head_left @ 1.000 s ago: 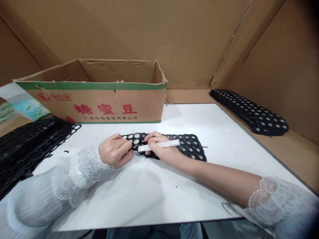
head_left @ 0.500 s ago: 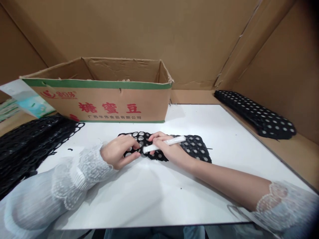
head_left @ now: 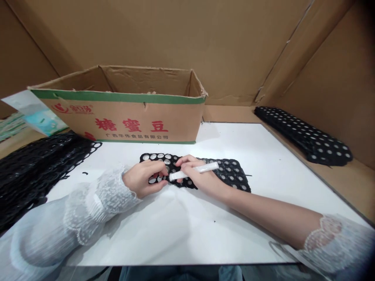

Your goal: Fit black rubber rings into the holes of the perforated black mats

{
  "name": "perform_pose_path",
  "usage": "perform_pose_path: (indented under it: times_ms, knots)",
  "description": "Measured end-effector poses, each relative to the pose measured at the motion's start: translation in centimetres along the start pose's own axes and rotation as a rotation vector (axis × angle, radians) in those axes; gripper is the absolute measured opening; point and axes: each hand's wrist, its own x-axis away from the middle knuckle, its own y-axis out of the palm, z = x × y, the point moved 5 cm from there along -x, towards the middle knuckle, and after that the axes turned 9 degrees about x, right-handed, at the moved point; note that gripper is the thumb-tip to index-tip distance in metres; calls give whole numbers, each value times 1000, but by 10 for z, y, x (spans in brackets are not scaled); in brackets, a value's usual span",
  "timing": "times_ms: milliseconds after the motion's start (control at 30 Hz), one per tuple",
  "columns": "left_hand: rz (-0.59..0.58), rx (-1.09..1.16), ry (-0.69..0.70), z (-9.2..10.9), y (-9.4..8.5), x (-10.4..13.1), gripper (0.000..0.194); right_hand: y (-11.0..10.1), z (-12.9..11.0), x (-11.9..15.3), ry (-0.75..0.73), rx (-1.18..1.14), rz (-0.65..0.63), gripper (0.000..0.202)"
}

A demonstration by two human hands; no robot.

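Observation:
A black sheet (head_left: 234,171) full of round holes or discs lies flat on the white board in front of me. My right hand (head_left: 197,171) rests over its middle, fingers wrapped round a white pen-like stick (head_left: 206,168), whose lower end points left at the sheet. At the sheet's left part, my left hand (head_left: 148,177) has its fingers curled and its thumb at the near edge, steadying the sheet close to the stick's tip. White circles show in the sheet's left end; those on the right look smaller and greyer. Both palms are hidden.
An open cardboard box (head_left: 140,117) stands behind the sheet. On the left lies a pile of black perforated material (head_left: 32,171), with a pale plastic packet (head_left: 38,113) beyond it. Another black dotted sheet (head_left: 304,136) lies at the right. Cardboard walls surround the white board (head_left: 187,230).
My left fingers have curled in a little more at the sheet's left part. The view has shifted slightly. My right hand keeps the white stick in nearly the same place.

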Motion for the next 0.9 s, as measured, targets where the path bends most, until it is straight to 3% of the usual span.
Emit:
perform_pose_path:
  times_ms: [467, 667, 900]
  knots:
    - [43, -57, -2, 2, 0, 1, 11, 1, 4, -1, -29, 15, 47, 36]
    - [-49, -71, -139, 0, 1, 2, 13, 1, 1, 1, -27, 78, 80, 39]
    - [-73, -3, -165, -2, 2, 2, 13, 3, -1, 0, 7, 138, 100, 42]
